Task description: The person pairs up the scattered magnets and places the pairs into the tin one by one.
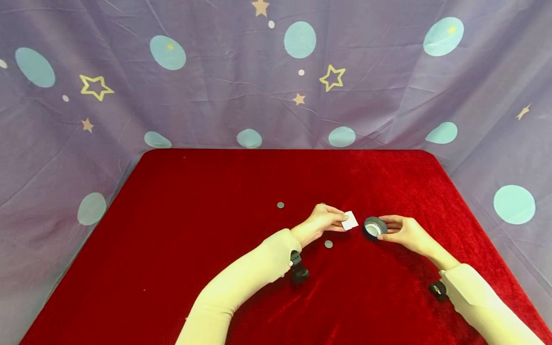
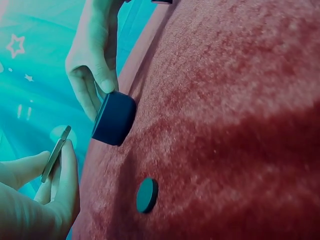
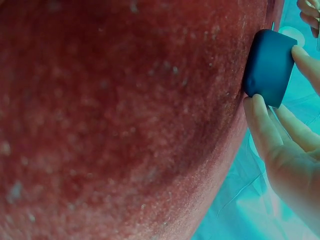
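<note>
My left hand [image 1: 320, 223] pinches a small flat white square [image 1: 350, 221] between thumb and fingers. Edge-on in the left wrist view, the white square [image 2: 54, 155] looks thin, with a narrow tab at its upper end. Just to the right, my right hand [image 1: 405, 234] grips a dark round cap-like container [image 1: 369, 235] by its side. Its opening is tilted up toward the head camera, showing a pale inside. The right wrist view has thumb and fingers on opposite sides of the dark container [image 3: 270, 67]. A gap separates it from the white square.
Grey discs lie on the red cloth [image 1: 207, 230] near my left hand: one disc [image 1: 328, 244] in front, another disc [image 1: 281, 205] to the left, a third disc [image 1: 323, 204] partly hidden behind the hand. A patterned purple curtain [image 1: 241, 86] surrounds the table's back and sides.
</note>
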The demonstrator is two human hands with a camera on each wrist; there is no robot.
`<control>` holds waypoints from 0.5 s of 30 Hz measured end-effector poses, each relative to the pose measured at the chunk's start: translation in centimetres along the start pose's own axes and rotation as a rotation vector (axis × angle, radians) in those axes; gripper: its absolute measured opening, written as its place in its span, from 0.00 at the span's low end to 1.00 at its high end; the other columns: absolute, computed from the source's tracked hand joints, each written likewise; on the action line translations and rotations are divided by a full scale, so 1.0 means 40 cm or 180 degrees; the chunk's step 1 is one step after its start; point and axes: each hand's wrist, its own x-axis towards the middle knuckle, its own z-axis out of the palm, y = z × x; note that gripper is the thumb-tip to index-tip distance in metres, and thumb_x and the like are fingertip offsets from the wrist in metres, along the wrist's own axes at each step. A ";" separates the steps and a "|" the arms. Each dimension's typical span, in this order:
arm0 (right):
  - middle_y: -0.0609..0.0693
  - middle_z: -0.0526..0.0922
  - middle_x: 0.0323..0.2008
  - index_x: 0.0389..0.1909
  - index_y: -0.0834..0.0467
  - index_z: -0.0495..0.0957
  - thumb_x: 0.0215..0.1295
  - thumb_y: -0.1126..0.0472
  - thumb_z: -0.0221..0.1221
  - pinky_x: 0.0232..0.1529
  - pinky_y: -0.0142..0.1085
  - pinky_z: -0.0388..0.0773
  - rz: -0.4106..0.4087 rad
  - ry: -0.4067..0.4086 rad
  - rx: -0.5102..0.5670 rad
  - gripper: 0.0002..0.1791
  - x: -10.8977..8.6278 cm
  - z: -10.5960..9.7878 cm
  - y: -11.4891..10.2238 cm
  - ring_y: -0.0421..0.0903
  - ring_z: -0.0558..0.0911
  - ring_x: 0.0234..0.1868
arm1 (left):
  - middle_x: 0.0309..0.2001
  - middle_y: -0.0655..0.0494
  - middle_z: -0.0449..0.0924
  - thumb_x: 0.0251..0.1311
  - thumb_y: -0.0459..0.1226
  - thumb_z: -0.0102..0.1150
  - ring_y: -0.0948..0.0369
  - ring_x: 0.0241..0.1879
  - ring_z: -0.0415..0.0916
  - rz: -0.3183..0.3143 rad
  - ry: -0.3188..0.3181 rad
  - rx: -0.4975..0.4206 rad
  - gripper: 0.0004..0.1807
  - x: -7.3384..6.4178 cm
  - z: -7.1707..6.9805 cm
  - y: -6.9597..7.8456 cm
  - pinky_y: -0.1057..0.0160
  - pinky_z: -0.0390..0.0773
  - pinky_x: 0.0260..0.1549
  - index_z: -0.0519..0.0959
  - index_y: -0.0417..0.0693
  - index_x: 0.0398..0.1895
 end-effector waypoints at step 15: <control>0.66 0.77 0.43 0.49 0.74 0.69 0.47 0.63 0.65 0.35 0.25 0.74 0.0002 0.0008 0.0020 0.29 0.001 0.002 -0.003 0.54 0.79 0.41 | 0.36 0.31 0.77 0.48 0.21 0.55 0.47 0.36 0.78 -0.0020 -0.0017 -0.0039 0.13 0.023 0.048 -0.007 0.57 0.78 0.31 0.75 0.23 0.39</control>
